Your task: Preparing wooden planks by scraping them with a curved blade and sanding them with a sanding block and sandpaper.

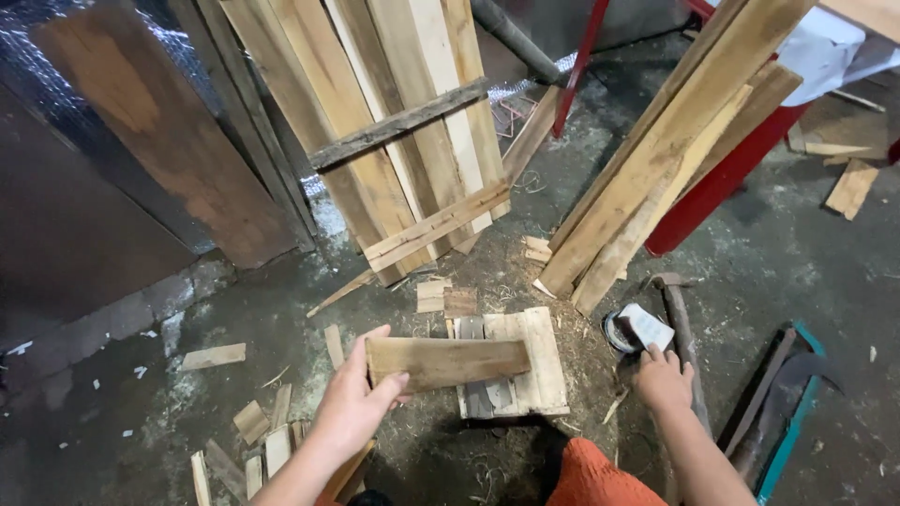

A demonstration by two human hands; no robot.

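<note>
Left hand point(356, 398) grips a short flat brown wooden plank point(448, 362) above a pale square wooden block point(534, 361) on the floor; right hand point(664, 379) touches a small white rectangular box point(646, 326).

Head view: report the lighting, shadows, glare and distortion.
Head view: even, soft light; sharp on the left hand gripping the wooden plank and the right hand; slight glare on the foil sheet; dark shadow at left; leaning boards splay with wide-angle distortion.

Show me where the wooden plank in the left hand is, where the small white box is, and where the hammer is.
wooden plank point(450, 362), head view, middle of its flat face.
small white box point(646, 326), head view, its top face, by the right hand's fingers.
hammer point(682, 323), head view, upper part of its handle.
</note>
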